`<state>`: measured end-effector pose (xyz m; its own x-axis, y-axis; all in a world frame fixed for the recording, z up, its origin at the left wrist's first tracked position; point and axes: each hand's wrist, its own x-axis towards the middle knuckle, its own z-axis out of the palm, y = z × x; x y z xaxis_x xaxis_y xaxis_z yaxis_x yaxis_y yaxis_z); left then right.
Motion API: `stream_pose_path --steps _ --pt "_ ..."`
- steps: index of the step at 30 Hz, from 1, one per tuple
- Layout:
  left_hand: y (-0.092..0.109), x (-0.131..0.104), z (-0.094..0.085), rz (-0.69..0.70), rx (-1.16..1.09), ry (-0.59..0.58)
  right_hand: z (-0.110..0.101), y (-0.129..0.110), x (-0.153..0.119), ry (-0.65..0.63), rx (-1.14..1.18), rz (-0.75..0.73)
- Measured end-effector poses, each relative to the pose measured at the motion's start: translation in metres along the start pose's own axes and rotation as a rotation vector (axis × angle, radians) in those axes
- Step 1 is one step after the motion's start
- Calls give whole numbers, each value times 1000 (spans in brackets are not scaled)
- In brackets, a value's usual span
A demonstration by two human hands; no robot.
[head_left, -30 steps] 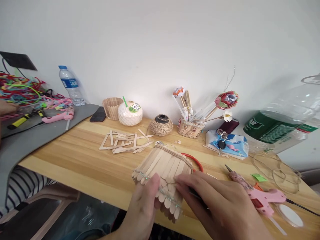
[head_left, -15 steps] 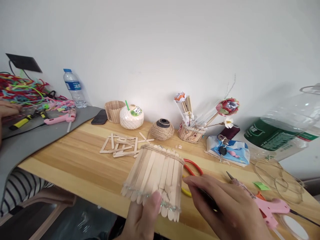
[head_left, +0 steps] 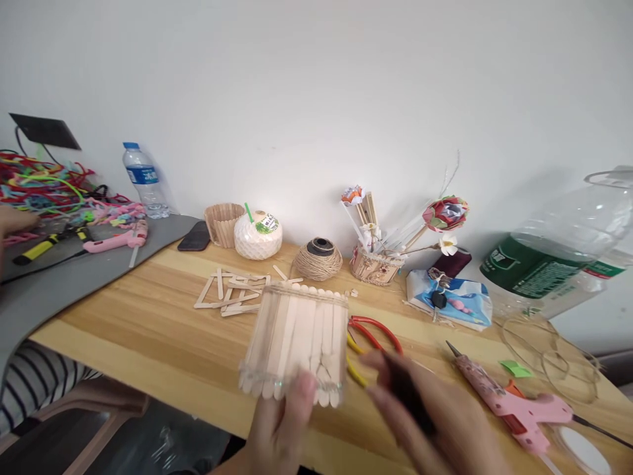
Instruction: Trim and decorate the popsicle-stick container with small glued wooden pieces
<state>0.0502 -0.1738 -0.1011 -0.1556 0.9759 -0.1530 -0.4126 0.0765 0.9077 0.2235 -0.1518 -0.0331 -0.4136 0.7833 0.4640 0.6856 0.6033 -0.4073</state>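
Note:
My left hand (head_left: 289, 419) grips the lower edge of a popsicle-stick pot (head_left: 299, 336), its thumb pressed on the front. Twine runs along one rim of the pot and a glittery line along the other. Near my thumb, a small twig-like ornament (head_left: 322, 363) sits on the sticks. To the right, my right hand (head_left: 435, 415) is closed around a dark slim object (head_left: 408, 396), blurred by motion, whose kind I cannot make out. This hand is apart from the pot. Behind it lie scissors with red and yellow handles (head_left: 378, 330).
A pink glue gun (head_left: 529, 412) lies at right, near loose twine (head_left: 554, 356). Along the wall stand a twine spool (head_left: 319, 260), a coconut (head_left: 257, 236), a stick pot with paper flowers (head_left: 376, 265) and a large bottle (head_left: 534, 264). Another person's hand (head_left: 17, 221) is at far left.
The pot has moved slightly left and up in my left hand and turned to face me more squarely. My right hand has drawn a little away from it.

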Motion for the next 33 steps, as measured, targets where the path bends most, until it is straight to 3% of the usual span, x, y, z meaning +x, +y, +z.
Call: stream_pose_path --steps 1,3,5,9,14,18,24,29,33 --pt "6 5 5 39 74 106 -2 10 3 -41 -49 143" --pt "18 16 11 130 118 166 -4 35 11 -150 -306 378" --pt "28 26 12 172 81 144 -4 62 19 -201 -404 455" --pt "41 47 8 125 78 101 9 101 30 -316 -522 500" --pt "54 71 14 208 130 31 26 117 43 -352 -583 439" --pt "59 86 18 231 166 -39 11 122 48 -306 -588 346" --pt "60 93 24 158 203 -167 -18 117 8 -412 -580 249" --pt "52 97 38 75 180 -273 2 109 -30 -382 -696 173" --pt "44 99 38 -2 165 -321 13 109 -34 -350 -727 118"
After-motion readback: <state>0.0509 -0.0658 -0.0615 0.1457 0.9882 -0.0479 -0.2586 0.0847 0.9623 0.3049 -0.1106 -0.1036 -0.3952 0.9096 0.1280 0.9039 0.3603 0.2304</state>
